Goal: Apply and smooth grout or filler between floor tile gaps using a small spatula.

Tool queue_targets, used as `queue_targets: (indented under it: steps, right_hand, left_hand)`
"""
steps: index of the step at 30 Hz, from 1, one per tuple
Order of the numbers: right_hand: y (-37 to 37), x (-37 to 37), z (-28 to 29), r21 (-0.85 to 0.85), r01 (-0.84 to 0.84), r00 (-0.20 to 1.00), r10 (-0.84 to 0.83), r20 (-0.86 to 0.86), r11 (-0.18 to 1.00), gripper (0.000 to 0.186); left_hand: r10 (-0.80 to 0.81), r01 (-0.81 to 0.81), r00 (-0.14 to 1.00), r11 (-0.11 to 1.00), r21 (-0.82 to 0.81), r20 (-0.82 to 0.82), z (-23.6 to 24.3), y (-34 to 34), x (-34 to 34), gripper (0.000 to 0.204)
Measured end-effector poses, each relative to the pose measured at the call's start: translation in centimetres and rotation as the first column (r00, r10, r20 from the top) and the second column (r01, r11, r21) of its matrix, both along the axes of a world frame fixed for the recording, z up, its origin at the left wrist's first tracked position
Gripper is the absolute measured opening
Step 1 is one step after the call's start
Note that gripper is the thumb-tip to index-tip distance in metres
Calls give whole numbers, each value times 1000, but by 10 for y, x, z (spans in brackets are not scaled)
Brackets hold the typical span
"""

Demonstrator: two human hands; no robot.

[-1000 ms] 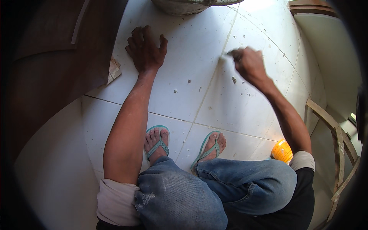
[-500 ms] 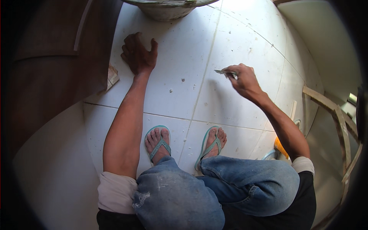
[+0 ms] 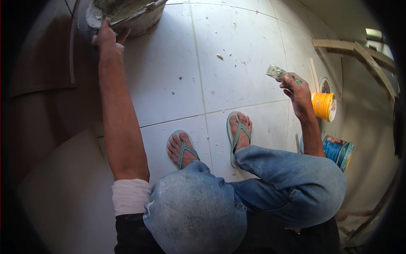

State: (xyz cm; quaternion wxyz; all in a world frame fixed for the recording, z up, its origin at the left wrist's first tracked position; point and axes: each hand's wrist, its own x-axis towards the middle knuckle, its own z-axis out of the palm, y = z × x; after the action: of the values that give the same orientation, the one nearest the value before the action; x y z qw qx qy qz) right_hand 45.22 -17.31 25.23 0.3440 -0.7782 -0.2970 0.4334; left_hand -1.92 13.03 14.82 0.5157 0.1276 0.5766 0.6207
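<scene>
1. At 11 o'clock, our left hand (image 3: 108, 41) has fingers at the rim of a smeared bucket (image 3: 146, 24); we cannot tell whether they grip it. A one-sided pull could tip it.
2. Around 12 o'clock, crumbs (image 3: 220, 56) dot the tiled floor (image 3: 249, 82); dragging anything over them could scratch it.
3. Toward 2 o'clock, our right hand (image 3: 298, 92) clasps a caked scraper (image 3: 277, 73), blade pointing to 10; a loose hold could let it drop.
4. Near 3 o'clock, we could elbow the yellow tub (image 3: 322, 106) or blue tub (image 3: 333, 148).
</scene>
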Motion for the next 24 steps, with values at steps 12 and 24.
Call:
queue_targets:
  steps: [12, 24]
  right_hand:
    - [-64, 63, 155, 238, 104, 977, -145, 158, 966, 31]
    - [83, -22, 142, 80, -679, 588, 476, 654, 730, 31]
  left_hand:
    - [-146, 170, 981, 966, 194, -131, 19, -17, 34, 37]
    - [-614, 671, 729, 729, 139, -302, 83, -83, 89, 14]
